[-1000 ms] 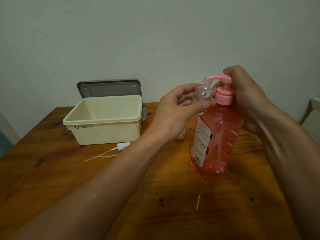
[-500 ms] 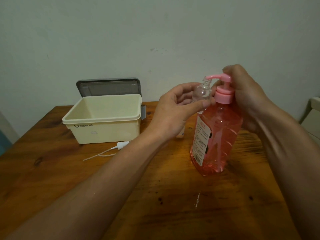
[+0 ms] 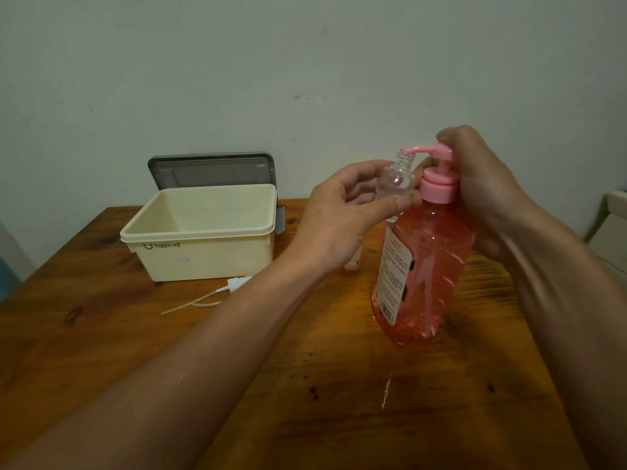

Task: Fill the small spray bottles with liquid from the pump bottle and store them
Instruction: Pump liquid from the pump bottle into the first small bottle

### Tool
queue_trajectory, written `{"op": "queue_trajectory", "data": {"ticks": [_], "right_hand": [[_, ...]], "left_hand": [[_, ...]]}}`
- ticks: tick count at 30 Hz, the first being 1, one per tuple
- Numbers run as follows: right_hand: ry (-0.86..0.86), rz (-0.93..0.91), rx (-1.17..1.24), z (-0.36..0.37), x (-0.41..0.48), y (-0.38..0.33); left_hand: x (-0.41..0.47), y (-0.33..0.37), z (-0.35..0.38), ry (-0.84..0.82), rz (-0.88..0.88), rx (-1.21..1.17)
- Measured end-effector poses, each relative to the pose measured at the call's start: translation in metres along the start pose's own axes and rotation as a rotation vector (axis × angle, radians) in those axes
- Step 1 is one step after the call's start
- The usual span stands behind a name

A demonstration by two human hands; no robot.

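A large pump bottle (image 3: 422, 266) of pink liquid stands on the wooden table (image 3: 305, 385). My right hand (image 3: 481, 188) wraps behind its pink pump head, fingers curled over the top. My left hand (image 3: 339, 215) holds a small clear spray bottle (image 3: 395, 178) with its open neck right under the pump spout. The small bottle looks clear, with no pink liquid visible. A white spray cap with a thin tube (image 3: 234, 284) lies on the table by the box. Another small bottle (image 3: 351, 264) stands mostly hidden behind my left wrist.
A cream plastic box (image 3: 203, 256) stands open at the back left, its grey lid (image 3: 212, 171) upright against the wall. A white smear (image 3: 386, 395) marks the table near the front. Pale furniture (image 3: 610, 225) shows at the right edge.
Almost nothing has moved. Both hands keep their hold on the small bottle and the pump head.
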State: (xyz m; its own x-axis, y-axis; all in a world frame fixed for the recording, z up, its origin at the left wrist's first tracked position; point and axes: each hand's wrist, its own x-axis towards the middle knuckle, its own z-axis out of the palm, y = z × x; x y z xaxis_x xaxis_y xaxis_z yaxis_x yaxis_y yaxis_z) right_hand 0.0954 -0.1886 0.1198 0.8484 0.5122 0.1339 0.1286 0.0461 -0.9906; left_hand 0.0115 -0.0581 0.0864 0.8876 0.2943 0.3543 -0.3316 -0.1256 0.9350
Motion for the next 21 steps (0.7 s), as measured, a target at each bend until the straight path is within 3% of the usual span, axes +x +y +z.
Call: {"op": "queue_trajectory", "data": {"ticks": [11,21], "right_hand": [[0.083,-0.011,0.045,0.0068,-0.0046,-0.0024],[0.016,-0.007,-0.008,0.0011,-0.0006,0.0007]], "left_hand": [[-0.0023,0.0031,0.0013,-0.003,0.010,-0.011],[-0.0019,-0.0022,-0.0002,0.002,-0.010,-0.007]]}}
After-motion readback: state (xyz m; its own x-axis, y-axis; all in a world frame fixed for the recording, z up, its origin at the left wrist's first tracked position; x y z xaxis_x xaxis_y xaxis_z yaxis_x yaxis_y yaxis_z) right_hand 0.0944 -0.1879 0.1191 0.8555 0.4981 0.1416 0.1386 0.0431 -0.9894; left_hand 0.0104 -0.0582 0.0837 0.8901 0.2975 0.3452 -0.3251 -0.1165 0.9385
